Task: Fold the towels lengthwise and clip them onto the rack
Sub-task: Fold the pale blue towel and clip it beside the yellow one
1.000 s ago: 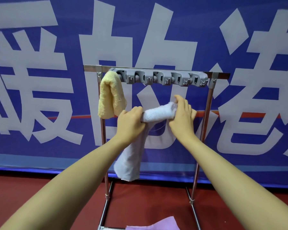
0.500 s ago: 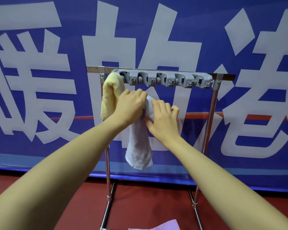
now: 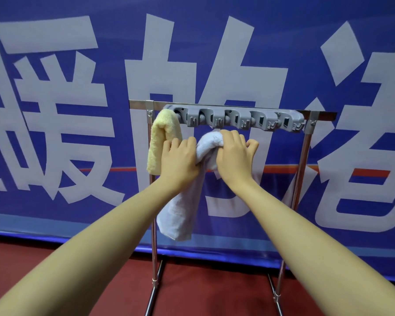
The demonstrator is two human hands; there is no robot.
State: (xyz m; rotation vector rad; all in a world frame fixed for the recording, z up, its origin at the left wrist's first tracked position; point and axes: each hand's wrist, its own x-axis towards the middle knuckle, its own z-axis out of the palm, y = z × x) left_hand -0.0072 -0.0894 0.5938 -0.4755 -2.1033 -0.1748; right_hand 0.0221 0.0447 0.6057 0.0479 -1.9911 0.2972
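- Steel rack (image 3: 154, 224), one: two uprights, one top bar, standing on red floor (image 3: 214, 293) before a blue banner (image 3: 55, 110).
- Grey clip strip (image 3: 235, 119), one, under the top bar; five clips, as far as can be counted.
- Yellow towel (image 3: 161, 142), one, folded, hanging from the leftmost clip.
- White towel (image 3: 180, 215), one, folded over, just below the clips, tail hanging.
- Left hand (image 3: 179, 160) and right hand (image 3: 234, 156): fingers of both curled, gripping the white towel's fold.

The left hand (image 3: 179, 159) and right hand (image 3: 234, 156) covered the middle of the white towel (image 3: 178, 215), so its fold could not be made out. The picture's lower edge cut off the rack (image 3: 233, 104) at its feet.
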